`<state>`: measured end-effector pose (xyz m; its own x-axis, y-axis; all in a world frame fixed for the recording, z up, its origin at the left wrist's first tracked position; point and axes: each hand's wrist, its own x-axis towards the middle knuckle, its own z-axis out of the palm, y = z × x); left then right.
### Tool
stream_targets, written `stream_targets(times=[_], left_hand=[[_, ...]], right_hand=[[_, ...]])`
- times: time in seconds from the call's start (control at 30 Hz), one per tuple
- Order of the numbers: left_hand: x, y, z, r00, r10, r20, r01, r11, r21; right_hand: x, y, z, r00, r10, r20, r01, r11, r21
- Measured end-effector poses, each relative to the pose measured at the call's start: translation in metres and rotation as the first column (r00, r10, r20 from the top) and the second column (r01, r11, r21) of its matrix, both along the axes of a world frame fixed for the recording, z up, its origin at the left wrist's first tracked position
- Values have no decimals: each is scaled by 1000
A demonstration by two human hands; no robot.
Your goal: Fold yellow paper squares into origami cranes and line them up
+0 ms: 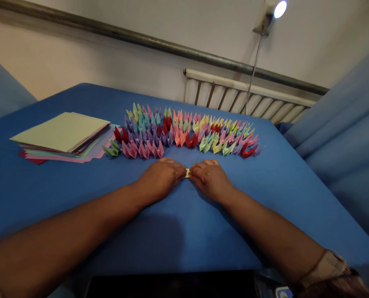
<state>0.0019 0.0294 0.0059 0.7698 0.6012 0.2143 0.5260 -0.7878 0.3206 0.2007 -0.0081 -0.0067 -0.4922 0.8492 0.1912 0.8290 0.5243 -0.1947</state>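
My left hand (161, 178) and my right hand (209, 179) rest side by side on the blue table (280, 182), fingers curled and pressed together. Between their fingertips they pinch a small pale folded paper piece (188, 173), mostly hidden by the fingers. Just beyond the hands lie several rows of small folded paper pieces (187, 132) in many colours, standing in a wide curved band.
A stack of coloured paper sheets (63, 134) with a pale green top sheet lies at the left of the table. A radiator (249, 101) and a wall lamp (273, 12) stand behind the table. A dark object (172, 285) lies at the near edge.
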Motion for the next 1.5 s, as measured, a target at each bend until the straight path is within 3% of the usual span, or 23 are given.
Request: stream_targets(times=[0.23, 0.53, 0.87, 1.13, 1.5], left_hand=[[0, 2, 0, 998, 22, -64, -24, 999, -32], [7, 1, -2, 986, 117, -121, -113, 993, 43], [10, 4, -8, 991, 124, -55, -123, 992, 23], [17, 9, -15, 965, 262, -23, -263, 964, -40], [13, 9, -16, 982, 180, -58, -179, 984, 24]], right_hand=[[1, 1, 1, 1000, -12, -22, 12, 1000, 0], [-4, 2, -2, 997, -77, -30, 77, 997, -12], [-7, 4, -10, 994, -112, -20, 112, 994, 17], [-8, 7, -15, 975, -181, -127, 181, 983, -8], [-7, 6, -13, 972, -220, -80, 219, 976, -23]])
